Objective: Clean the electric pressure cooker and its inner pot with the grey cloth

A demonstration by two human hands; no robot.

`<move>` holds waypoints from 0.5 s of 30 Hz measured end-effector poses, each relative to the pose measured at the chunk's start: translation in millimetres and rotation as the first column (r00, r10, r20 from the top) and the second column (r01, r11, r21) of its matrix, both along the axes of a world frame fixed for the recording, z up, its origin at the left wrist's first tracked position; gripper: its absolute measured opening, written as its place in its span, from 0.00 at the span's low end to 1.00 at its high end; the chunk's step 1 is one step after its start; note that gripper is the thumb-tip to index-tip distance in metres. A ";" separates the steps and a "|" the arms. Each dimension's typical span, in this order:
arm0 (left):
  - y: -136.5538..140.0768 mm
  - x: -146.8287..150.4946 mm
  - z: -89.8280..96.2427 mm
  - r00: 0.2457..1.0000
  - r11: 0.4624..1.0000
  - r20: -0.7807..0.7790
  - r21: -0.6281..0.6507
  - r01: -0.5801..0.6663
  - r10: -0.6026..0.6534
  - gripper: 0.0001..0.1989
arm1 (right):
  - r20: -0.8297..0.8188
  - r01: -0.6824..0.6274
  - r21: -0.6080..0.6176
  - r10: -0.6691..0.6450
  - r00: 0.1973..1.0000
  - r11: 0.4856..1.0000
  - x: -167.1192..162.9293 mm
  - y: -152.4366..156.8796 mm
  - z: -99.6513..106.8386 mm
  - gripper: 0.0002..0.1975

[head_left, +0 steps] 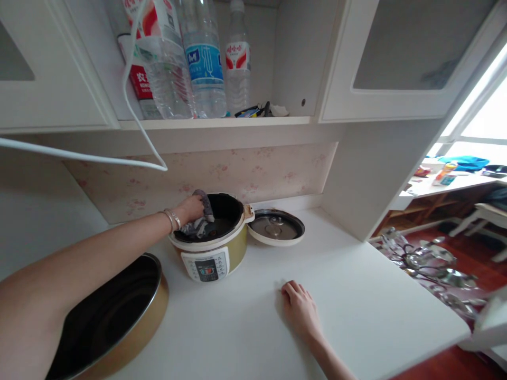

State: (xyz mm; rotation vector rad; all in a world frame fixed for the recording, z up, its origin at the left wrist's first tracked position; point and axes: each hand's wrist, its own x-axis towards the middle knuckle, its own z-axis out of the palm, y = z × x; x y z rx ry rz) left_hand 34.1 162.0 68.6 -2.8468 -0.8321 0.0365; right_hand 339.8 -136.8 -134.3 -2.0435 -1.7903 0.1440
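Observation:
My left hand (192, 208) reaches in over the rim of an electric cooker (237, 245). Its fingers are closed on a grey patterned cloth (206, 206), part of which hangs down inside the black pot. The cooker is white and olive green, with a control panel on its front. Beside it on the right lies its round lid (275, 227), inner side up. My right hand (300, 306) rests on the white counter in front of the lid, fingers curled in, and I see nothing in it.
A large gold pan (154, 309) with a dark inside stands at lower left, under my left forearm. Overhead, an open cupboard shelf (273, 121) holds several plastic bottles (206, 68). A white cable (130, 161) hangs before it. Beyond the counter's right edge is a chandelier-like metal object (431, 264).

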 end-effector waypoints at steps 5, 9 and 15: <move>8.1 18.5 -5.8 0.980 0.990 0.141 0.039 0.136 -0.140 0.08 | 0.002 0.011 -0.027 -0.011 1.000 1.000 -0.7 1.5 1.7 0.11; -2.4 34.5 -4.4 0.960 0.966 0.281 -0.242 0.089 -0.019 0.17 | -0.005 0.010 -0.031 -0.010 1.000 0.999 0.1 2.6 1.3 0.11; -10.5 35.3 -0.8 0.921 0.836 0.370 -0.538 0.104 0.124 0.17 | -0.020 0.001 -0.014 -0.001 1.000 1.000 0.2 2.2 1.0 0.11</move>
